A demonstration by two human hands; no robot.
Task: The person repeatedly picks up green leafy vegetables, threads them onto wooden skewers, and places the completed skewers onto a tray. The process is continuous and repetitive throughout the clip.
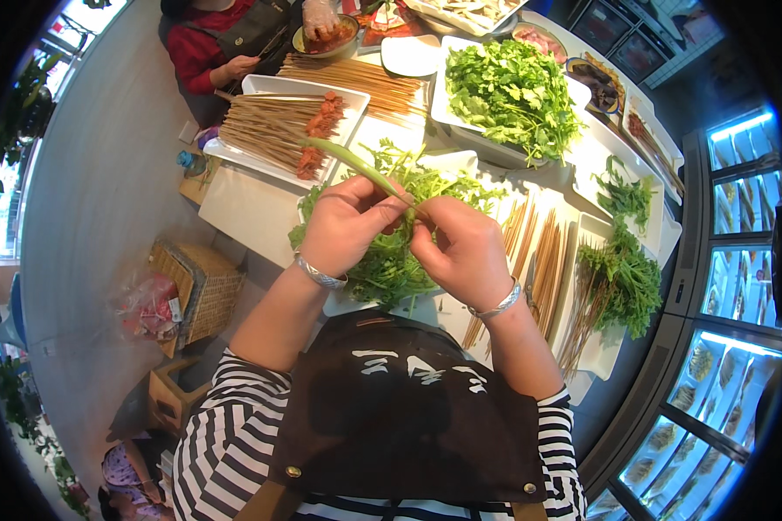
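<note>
My left hand (342, 225) pinches a long pale-green vegetable stalk (352, 159) between thumb and fingers, its free end pointing up and left. Close beside it, my right hand (463, 244) has thumb and forefinger closed at the stalk's lower end. Whether a skewer is also in the fingers is too small to tell. Below both hands lies a heap of leafy greens (388, 277) on a white tray, partly hidden by my hands. Loose bamboo skewers (550, 260) lie on the table just right of my right hand.
Skewered greens (625, 280) rest in a white tray at the right. Ahead stand a tub of leafy herbs (511, 98) and a tray of meat skewers (267, 127). Across the table, a co-worker's gloved hand (319, 19) is in a bowl. A lit display fridge (710, 365) lines the right.
</note>
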